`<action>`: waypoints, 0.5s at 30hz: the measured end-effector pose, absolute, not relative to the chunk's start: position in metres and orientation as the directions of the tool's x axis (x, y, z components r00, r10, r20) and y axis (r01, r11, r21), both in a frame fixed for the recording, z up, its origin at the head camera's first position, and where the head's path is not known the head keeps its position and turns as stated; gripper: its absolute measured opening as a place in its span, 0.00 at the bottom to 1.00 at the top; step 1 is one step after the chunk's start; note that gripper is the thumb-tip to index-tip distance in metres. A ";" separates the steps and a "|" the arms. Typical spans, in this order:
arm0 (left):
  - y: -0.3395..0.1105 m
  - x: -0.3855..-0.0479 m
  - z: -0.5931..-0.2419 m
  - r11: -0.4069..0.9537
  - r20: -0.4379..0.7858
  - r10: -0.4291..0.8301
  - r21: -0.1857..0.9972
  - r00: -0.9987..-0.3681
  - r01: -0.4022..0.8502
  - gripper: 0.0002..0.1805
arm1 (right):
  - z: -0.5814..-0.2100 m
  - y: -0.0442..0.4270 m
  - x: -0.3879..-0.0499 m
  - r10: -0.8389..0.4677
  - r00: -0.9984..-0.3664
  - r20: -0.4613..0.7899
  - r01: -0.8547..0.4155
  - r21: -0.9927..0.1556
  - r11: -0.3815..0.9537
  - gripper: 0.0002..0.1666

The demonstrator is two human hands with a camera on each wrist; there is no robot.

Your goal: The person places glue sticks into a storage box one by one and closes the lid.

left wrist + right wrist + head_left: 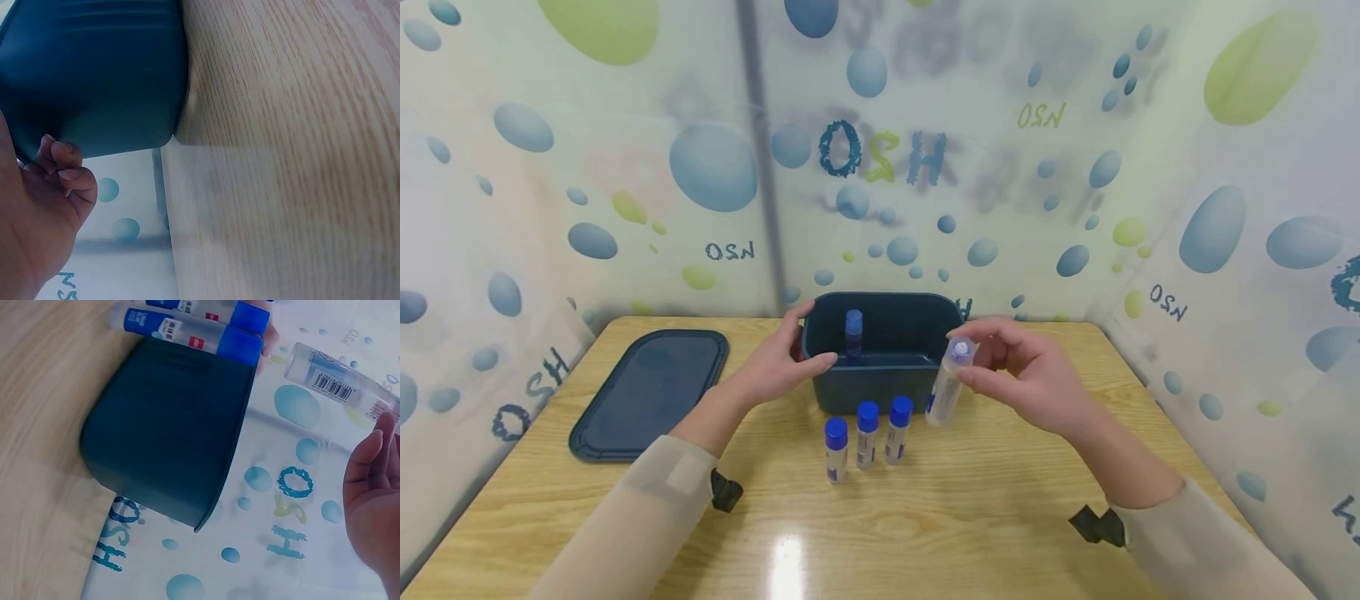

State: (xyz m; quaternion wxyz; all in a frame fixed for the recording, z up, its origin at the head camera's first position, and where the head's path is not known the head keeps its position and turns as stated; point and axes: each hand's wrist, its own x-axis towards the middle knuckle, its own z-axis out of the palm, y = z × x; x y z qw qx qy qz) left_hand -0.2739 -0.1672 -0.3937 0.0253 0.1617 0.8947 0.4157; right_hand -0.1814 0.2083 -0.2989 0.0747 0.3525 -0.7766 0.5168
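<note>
A dark blue plastic bin stands open at the back of the table. My left hand holds its left end, thumb over the rim; in the left wrist view, curled fingers lie against its outer wall. Inside the bin one blue-capped glue bottle stands upright. My right hand pinches a clear liquid glue bottle near its top, tilted, in front of the bin's right corner. Its barcode label shows in the right wrist view. Three blue-capped glue bottles stand upright in front of the bin.
A dark blue lid lies flat on the wooden table at the left. A patterned curtain hangs behind the table and at both sides, close behind the bin.
</note>
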 end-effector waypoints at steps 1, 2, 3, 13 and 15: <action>-0.167 -0.274 -0.394 0.602 0.090 0.310 0.751 -0.946 0.269 0.58 | -0.297 0.207 -0.184 -0.463 -0.743 0.484 -0.623 -0.752 0.213 0.20; -0.167 -0.274 -0.394 0.603 0.092 0.310 0.750 -0.946 0.270 0.58 | -0.295 0.206 -0.187 -0.453 -0.747 0.487 -0.620 -0.756 0.209 0.20; -0.167 -0.274 -0.393 0.604 0.094 0.309 0.750 -0.947 0.271 0.58 | -0.293 0.205 -0.190 -0.443 -0.751 0.490 -0.616 -0.761 0.204 0.20; -0.167 -0.274 -0.394 0.597 0.090 0.308 0.757 -0.947 0.266 0.57 | -0.283 0.194 -0.222 -0.327 -0.839 0.435 -0.522 -0.813 0.258 0.19; -0.167 -0.274 -0.394 0.596 0.090 0.306 0.758 -0.948 0.264 0.57 | -0.283 0.192 -0.229 -0.314 -0.851 0.420 -0.505 -0.819 0.272 0.19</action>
